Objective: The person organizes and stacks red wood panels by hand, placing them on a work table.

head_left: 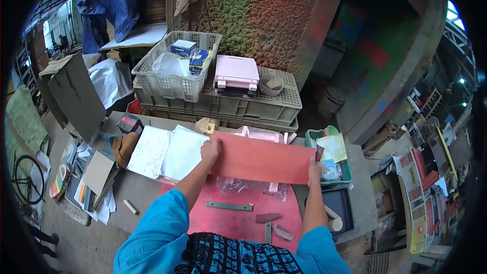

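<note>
Sheet [261,158], flat, red and rectangular, material not identifiable, is held between our two grips above the far part of the grey, flat-topped desk [157,200]. Our left grip [211,152] is closed on its left edge, near the far corner; our right grip [314,171] is closed on the right edge, fingers partly hidden. We judge that holding opposite ends keeps the long piece spread and steady. Below and beyond it we note pink strips [261,134] with clear plastic wrap [233,185], partly covered; contact with the sheet: cannot tell. Nearer us, a pinkish-red flat board [213,220] carries a long grey-green bar [229,206] and a brownish fragment [268,217]. White notebook pages [183,153] lie face up beside our left grip, presumably for easy consulting. On the right, a green plastic basket [347,172] probably keeps its small contents together.
</note>
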`<action>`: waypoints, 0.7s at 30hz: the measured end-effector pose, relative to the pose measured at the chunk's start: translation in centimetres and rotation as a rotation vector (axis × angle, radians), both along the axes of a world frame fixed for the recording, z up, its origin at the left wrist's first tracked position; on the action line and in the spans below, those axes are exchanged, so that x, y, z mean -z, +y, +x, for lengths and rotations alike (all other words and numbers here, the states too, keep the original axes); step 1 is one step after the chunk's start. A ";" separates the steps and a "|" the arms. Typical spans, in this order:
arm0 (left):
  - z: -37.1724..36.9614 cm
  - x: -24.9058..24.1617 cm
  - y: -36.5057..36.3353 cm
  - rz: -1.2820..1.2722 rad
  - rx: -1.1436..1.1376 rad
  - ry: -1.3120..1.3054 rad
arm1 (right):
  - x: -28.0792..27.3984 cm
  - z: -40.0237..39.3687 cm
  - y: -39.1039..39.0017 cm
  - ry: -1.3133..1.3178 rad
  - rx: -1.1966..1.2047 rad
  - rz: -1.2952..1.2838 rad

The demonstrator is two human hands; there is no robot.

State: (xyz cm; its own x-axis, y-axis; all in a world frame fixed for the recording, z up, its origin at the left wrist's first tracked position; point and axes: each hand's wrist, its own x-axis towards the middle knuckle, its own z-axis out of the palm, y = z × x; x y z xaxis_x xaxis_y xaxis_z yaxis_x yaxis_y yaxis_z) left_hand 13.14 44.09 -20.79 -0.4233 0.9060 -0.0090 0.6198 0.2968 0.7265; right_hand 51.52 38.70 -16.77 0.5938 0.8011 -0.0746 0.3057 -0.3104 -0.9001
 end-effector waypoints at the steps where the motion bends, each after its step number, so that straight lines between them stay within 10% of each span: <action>1: -0.1 -0.6 -1.0 0.088 0.041 0.062 | -0.6 -0.4 -1.5 0.066 -0.006 0.005; 10: -5.9 -4.0 -15.6 0.451 -0.232 -0.952 | -1.2 -5.3 -13.0 0.418 -0.002 0.556; 21: -18.2 4.3 -29.7 0.695 -0.428 -1.151 | 11.5 -15.9 -23.6 0.544 0.413 0.521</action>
State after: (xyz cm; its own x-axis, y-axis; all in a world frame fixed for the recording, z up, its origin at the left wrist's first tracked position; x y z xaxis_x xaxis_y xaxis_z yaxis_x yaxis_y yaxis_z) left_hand -5.04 14.39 -25.12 -0.7249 0.6737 -0.1437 -0.4578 -0.3152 0.8313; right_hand 35.60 15.14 -28.28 0.8335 0.5401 -0.1162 -0.2562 0.1916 -0.9474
